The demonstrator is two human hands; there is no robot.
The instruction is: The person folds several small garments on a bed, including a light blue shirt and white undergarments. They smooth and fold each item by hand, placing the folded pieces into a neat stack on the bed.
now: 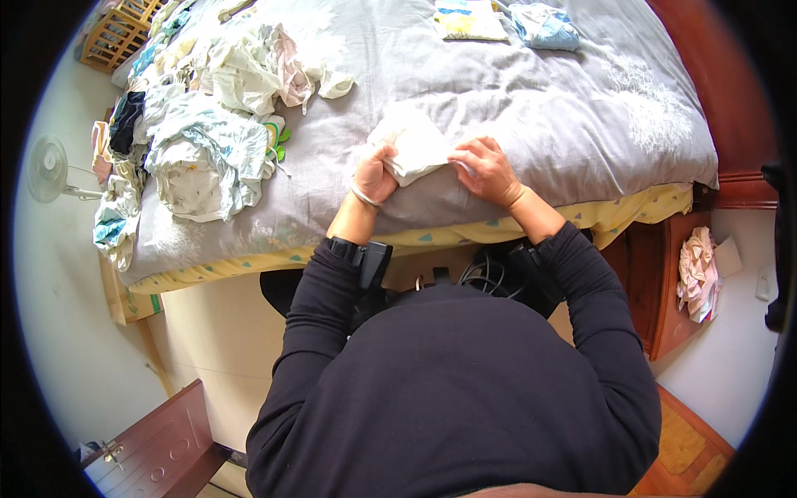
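A white cloth garment (414, 140), partly folded, lies on the grey quilt (386, 75) near the front edge of the bed. My left hand (375, 173) grips its left side, the thumb on top. At its right corner my right hand (487, 168) pinches the fabric between thumb and fingers. Bright light washes out the cloth, so its exact kind and folds are hard to tell. A loose pile of small garments (208, 149), mostly white and pale blue, covers the left part of the bed.
Farther back lie a folded white and yellow garment (470, 22) and a folded blue one (543, 27). A white fan (48, 168) stands at the left wall. Pink cloth (698, 267) rests on a wooden cabinet (675, 305) at right. A brown door (159, 445) is at lower left.
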